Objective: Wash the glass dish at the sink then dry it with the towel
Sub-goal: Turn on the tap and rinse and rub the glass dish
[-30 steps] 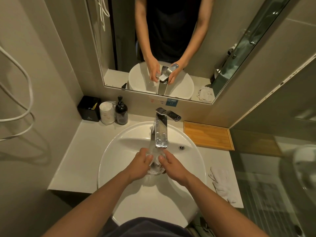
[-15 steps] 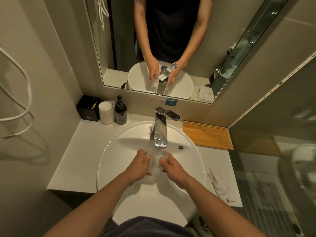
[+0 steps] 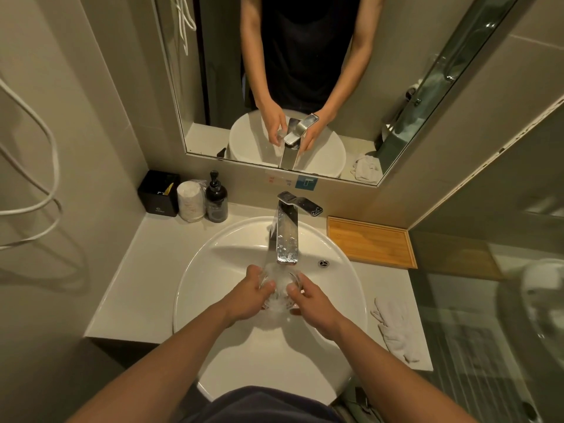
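A small clear glass dish [image 3: 280, 287] sits between both hands over the white round sink [image 3: 213, 257], right under the chrome faucet [image 3: 287, 236]. Water runs from the spout onto the dish and foams white inside it. My left hand [image 3: 248, 296] grips the dish's left side, fingers curled around the rim. On the dish's right side my right hand [image 3: 309, 300] holds it, thumb on the rim. A crumpled white towel [image 3: 393, 331] lies on the counter to the right of the sink.
At the counter's back left stand a black box [image 3: 158, 193], a white wrapped roll [image 3: 190, 201] and a dark pump bottle [image 3: 216, 199]. A wooden tray [image 3: 370, 241] lies at the back right. A mirror [image 3: 305, 87] hangs above; a glass partition [image 3: 488, 315] is to the right.
Both hands have lifted the dish slightly toward the spout and turned it under the running water. More water now foams in the dish.
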`<control>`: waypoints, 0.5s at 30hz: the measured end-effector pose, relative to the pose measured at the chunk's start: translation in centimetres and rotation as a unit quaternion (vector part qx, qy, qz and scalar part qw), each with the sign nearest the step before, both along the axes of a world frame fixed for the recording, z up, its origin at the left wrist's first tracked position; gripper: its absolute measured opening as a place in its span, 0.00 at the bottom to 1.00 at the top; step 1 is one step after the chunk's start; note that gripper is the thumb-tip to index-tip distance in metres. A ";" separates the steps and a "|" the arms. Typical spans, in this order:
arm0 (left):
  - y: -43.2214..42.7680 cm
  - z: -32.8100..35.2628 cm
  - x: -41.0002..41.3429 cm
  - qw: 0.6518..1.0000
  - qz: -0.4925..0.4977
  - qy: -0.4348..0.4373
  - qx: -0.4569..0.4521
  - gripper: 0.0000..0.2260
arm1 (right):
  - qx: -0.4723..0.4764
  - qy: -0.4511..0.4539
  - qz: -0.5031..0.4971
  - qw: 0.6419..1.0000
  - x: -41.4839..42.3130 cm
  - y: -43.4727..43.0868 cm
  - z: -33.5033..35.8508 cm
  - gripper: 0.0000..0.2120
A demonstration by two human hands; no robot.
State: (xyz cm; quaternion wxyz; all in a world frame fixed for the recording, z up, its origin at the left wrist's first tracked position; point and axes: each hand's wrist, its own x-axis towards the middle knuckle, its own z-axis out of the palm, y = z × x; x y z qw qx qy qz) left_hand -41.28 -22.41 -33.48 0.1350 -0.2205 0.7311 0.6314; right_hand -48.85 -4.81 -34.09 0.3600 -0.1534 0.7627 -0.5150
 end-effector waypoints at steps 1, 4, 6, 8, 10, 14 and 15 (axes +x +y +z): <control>-0.1 0.1 -0.1 1.000 -0.018 -0.003 -0.006 0.17 | 0.002 0.000 0.007 1.000 0.0 -0.1 0.3 0.15; 0.0 0.1 -0.2 0.999 -0.020 0.009 -0.028 0.14 | 0.014 0.024 0.007 1.000 -0.2 -0.3 0.4 0.15; 0.3 -0.2 -0.2 1.000 0.005 0.019 -0.017 0.14 | -0.003 0.036 -0.013 0.999 -0.1 -0.4 0.3 0.14; 0.7 -0.5 0.1 0.999 0.036 0.023 0.018 0.14 | -0.020 0.024 -0.036 0.999 0.1 -0.3 -0.1 0.18; 1.1 -0.6 0.3 0.997 0.051 0.022 0.055 0.14 | -0.028 -0.006 -0.036 0.999 0.4 -0.3 -0.1 0.15; 0.8 -0.6 0.1 0.999 0.011 0.001 0.050 0.17 | -0.015 -0.012 -0.012 1.000 0.0 -0.3 0.8 0.15; 0.7 -0.7 0.1 0.999 0.011 0.004 0.035 0.17 | -0.014 -0.004 -0.010 1.000 -0.1 -0.3 1.0 0.15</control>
